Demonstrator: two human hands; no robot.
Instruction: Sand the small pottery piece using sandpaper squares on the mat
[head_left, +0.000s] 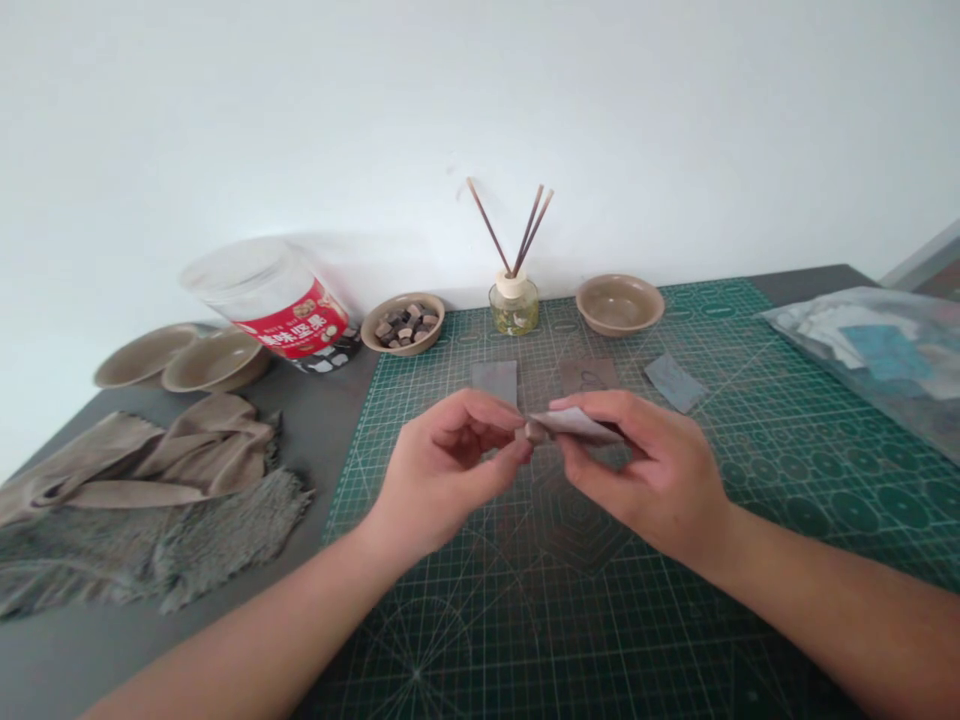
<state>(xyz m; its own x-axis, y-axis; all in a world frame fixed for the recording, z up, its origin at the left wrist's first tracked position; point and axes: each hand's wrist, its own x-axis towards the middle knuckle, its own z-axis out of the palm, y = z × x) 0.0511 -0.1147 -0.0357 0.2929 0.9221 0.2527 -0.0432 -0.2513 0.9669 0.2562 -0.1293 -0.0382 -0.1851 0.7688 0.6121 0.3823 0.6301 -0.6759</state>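
Observation:
My left hand pinches a small brownish piece, which looks like a little wooden block, between thumb and fingertips. A pale, bent sheet of sandpaper is gripped by my right hand, its left edge touching the block. Both hands are raised over the green cutting mat. Behind them on the mat lie a grey sandpaper piece, a brown one and a blue-grey one. Fingers partly hide the block.
A bowl of small wooden blocks, a reed diffuser and another bowl stand along the wall. Left are a tilted plastic jar, two bowls and crumpled cloths. A plastic bag lies right.

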